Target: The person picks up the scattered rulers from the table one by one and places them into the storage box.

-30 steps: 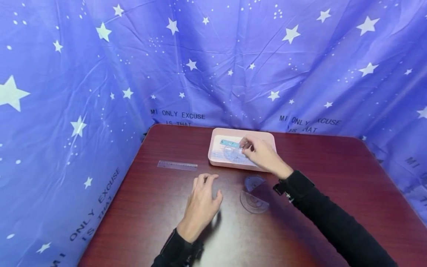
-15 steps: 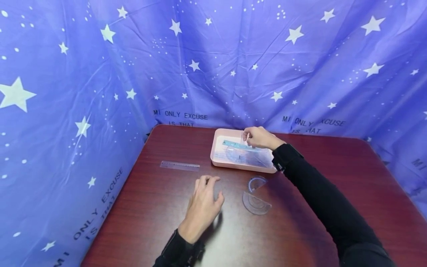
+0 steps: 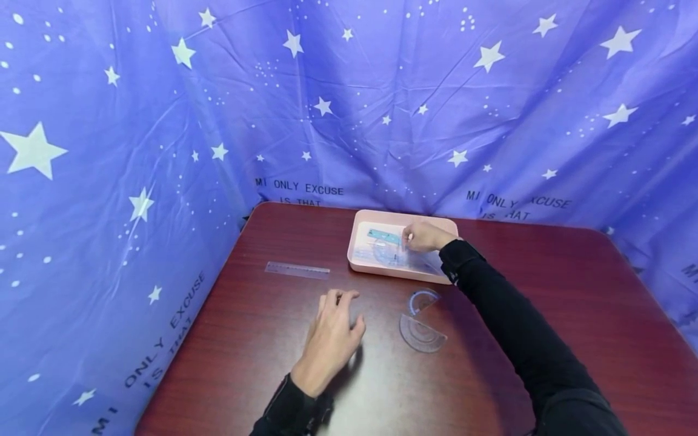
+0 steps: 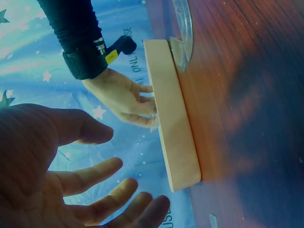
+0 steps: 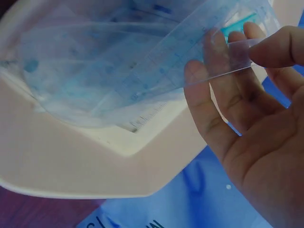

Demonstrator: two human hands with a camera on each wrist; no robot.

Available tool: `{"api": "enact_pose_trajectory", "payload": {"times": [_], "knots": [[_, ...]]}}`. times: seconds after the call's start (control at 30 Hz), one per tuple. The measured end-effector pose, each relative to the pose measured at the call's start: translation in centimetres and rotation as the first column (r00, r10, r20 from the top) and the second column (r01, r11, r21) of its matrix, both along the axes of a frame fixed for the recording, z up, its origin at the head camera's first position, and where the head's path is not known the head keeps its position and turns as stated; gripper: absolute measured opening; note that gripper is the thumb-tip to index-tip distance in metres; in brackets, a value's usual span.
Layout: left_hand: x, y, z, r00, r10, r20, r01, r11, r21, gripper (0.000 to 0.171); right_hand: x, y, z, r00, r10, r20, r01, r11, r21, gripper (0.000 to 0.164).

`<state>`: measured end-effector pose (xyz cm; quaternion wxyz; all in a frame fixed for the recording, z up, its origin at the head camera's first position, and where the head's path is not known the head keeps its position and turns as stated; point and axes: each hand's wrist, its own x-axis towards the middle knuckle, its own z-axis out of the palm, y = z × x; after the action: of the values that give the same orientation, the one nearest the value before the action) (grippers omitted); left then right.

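Observation:
My right hand [image 3: 425, 236] reaches into a pale pink tray [image 3: 400, 274]. Between thumb and fingers it pinches a clear ruler [image 5: 164, 71], seen close up in the right wrist view. Beneath lie overlapping clear, blue-marked pieces [image 5: 66, 71], whose exact shapes I cannot tell. A light-blue ruler [image 3: 383, 235] lies in the tray, left of the right hand. My left hand [image 3: 329, 345] hovers over the table in front of the tray, fingers relaxed and slightly bent, holding nothing. In the left wrist view the tray wall hides the right fingertips.
On the dark red table [image 3: 262, 339], a clear protractor [image 3: 422, 334] and a smaller blue-marked protractor [image 3: 421, 301] lie in front of the tray. Another clear ruler [image 3: 297, 270] rests to the tray's left. A blue star-patterned curtain [image 3: 382, 109] hangs behind and along the left.
The right hand went toward the back of the tray, lifting a clear piece, then came down lower inside it. The left hand has stayed nearly still. The head view has shifted slightly.

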<state>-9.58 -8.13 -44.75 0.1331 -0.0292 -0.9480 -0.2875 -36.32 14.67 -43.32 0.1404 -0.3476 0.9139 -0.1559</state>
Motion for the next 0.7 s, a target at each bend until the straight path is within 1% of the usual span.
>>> {"api": "enact_pose_trajectory", "payload": {"times": [0.07, 0.17, 0.27, 0.43, 0.57, 0.7], "knots": [[0.0, -0.1, -0.2, 1.000, -0.005, 0.025, 0.006, 1.000, -0.020, 0.039, 0.2, 0.1, -0.4, 1.000, 0.003, -0.031, -0.003, 1.000, -0.010, 0.010], [0.1, -0.2, -0.4, 0.997, -0.018, 0.069, 0.021, 0.998, -0.051, 0.037, 0.4, 0.1, -0.7, 0.998, -0.028, -0.050, 0.027, 0.999, -0.018, 0.007], [0.2, -0.3, -0.4, 0.991, -0.029, 0.129, 0.038, 0.997, -0.065, 0.039, 0.6, 0.1, -0.9, 0.996, -0.067, -0.055, 0.067, 0.998, -0.014, 0.008], [0.0, -0.7, -0.5, 0.978, -0.034, 0.205, 0.049, 0.996, -0.068, 0.045, 0.8, 0.4, -1.3, 0.991, -0.089, -0.096, 0.092, 0.995, 0.024, 0.016], [-0.7, -1.8, -1.0, 0.977, -0.018, 0.214, 0.036, 0.996, -0.080, 0.045, 1.1, 0.8, -1.5, 0.988, -0.092, -0.123, 0.094, 0.995, 0.016, 0.023], [-2.1, -3.8, -2.0, 0.983, -0.004, 0.185, 0.020, 0.996, -0.087, 0.042, 2.1, 1.1, -1.5, 0.985, -0.090, -0.145, 0.089, 0.996, -0.012, 0.025]]}}
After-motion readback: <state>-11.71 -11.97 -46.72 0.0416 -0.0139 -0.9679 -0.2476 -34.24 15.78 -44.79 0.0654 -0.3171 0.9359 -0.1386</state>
